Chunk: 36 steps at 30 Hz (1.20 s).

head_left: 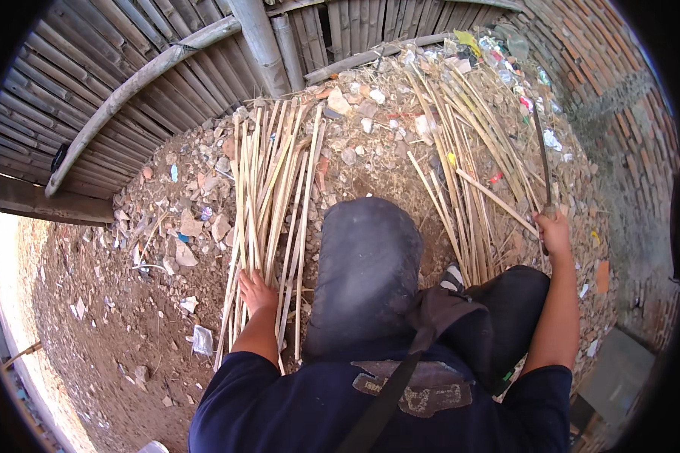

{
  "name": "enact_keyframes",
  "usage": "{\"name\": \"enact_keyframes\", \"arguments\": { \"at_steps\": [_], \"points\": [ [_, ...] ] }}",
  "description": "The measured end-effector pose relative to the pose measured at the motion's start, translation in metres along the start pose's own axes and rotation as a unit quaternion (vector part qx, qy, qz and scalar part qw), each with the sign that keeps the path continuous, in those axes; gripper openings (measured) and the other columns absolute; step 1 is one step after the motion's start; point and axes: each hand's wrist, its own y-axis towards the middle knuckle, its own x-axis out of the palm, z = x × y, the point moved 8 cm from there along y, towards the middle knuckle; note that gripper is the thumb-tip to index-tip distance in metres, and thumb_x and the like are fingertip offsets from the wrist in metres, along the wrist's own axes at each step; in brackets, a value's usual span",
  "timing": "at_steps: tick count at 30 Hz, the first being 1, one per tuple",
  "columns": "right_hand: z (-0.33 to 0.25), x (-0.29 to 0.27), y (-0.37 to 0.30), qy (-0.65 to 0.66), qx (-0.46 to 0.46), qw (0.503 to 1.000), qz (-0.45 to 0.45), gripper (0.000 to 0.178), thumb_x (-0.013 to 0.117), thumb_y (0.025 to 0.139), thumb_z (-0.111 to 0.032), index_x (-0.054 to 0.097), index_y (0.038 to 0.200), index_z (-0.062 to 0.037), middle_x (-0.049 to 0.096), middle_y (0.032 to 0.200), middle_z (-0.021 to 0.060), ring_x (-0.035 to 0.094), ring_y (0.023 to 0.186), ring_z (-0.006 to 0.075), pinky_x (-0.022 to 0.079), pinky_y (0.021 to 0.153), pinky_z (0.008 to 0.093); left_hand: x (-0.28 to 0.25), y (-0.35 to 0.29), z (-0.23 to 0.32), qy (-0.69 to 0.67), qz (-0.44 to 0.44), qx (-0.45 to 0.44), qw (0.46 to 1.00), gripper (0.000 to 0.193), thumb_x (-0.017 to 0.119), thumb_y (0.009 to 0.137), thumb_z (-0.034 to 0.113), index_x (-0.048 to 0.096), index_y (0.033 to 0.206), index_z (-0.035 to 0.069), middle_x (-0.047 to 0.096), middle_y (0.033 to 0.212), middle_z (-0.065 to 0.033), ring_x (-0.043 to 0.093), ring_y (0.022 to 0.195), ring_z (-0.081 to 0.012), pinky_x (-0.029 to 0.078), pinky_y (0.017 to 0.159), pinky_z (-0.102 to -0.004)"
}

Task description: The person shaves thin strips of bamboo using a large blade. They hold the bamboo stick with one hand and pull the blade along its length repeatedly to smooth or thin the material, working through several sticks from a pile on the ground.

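My left hand (pixel 257 291) lies on the lower part of a pile of long, pale bamboo strips (pixel 270 175) left of my knee, its fingers spread over them. My right hand (pixel 554 231) is closed around a machete (pixel 542 155) at the far right. The long, narrow, dark blade points up and away. A single bamboo strip (pixel 497 200) slants down to beside my right hand; whether the fingers also touch it, I cannot tell. A second bundle of strips (pixel 461 143) lies on the ground between my knee and the right hand.
A bamboo fence (pixel 91 98) with a curved pole and a post (pixel 261 45) closes the far left side. A brick wall (pixel 627 143) stands at right. Stones, rubble and plastic litter (pixel 506 57) cover the dirt ground (pixel 113 317). A grey panel (pixel 616 374) leans at lower right.
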Motion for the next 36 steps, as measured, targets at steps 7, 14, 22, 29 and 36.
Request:
{"name": "enact_keyframes", "arguments": {
  "at_steps": [7,14,22,29,36],
  "points": [
    [-0.001,0.001,0.001,0.006,0.001,1.000,0.002,0.019,0.077,0.085,-0.016,0.059,0.085,-0.0085,0.053,0.062,-0.0021,0.047,0.049,0.0087,0.036,0.045,0.0273,0.017,0.007,-0.001,-0.077,0.078,0.031,0.993,0.046,0.061,0.090,0.016,0.052,0.135,0.010,0.038,0.155,-0.0152,0.032,0.148,-0.0384,0.036,0.116,-0.0523],
    [0.016,-0.005,0.009,-0.046,-0.014,0.999,0.006,0.016,0.077,0.082,-0.016,0.064,0.084,-0.0062,0.056,0.062,-0.0014,0.048,0.049,0.0095,0.038,0.047,0.0284,-0.006,0.011,0.025,-0.051,0.058,0.051,0.996,0.038,0.057,0.098,0.020,0.053,0.135,0.011,0.035,0.157,-0.0193,0.031,0.148,-0.0412,0.037,0.115,-0.0546],
    [0.008,-0.001,0.007,-0.039,-0.001,0.999,-0.005,0.017,0.077,0.082,-0.017,0.066,0.088,-0.0048,0.057,0.064,-0.0014,0.050,0.052,0.0094,0.038,0.049,0.0286,0.003,0.024,0.051,0.026,0.016,0.101,0.994,0.041,0.058,0.095,0.013,0.047,0.134,0.013,0.028,0.160,-0.0172,0.026,0.151,-0.0400,0.036,0.115,-0.0546],
    [0.007,0.002,0.001,-0.024,0.012,1.000,-0.010,0.019,0.078,0.083,-0.016,0.064,0.089,-0.0060,0.057,0.066,-0.0016,0.050,0.053,0.0092,0.038,0.049,0.0273,-0.018,0.033,0.062,-0.015,0.012,0.066,0.998,0.033,0.059,0.096,0.015,0.051,0.128,0.012,0.028,0.160,-0.0152,0.027,0.150,-0.0394,0.036,0.115,-0.0539],
    [0.015,0.002,0.004,0.004,0.014,0.999,-0.028,0.020,0.079,0.083,-0.015,0.063,0.090,-0.0056,0.057,0.067,-0.0009,0.050,0.053,0.0093,0.038,0.047,0.0275,-0.021,0.022,0.088,0.002,-0.081,0.139,0.987,0.047,0.073,0.090,0.026,0.056,0.132,0.014,0.024,0.163,-0.0140,0.017,0.154,-0.0387,0.031,0.119,-0.0563]
  ]
}}
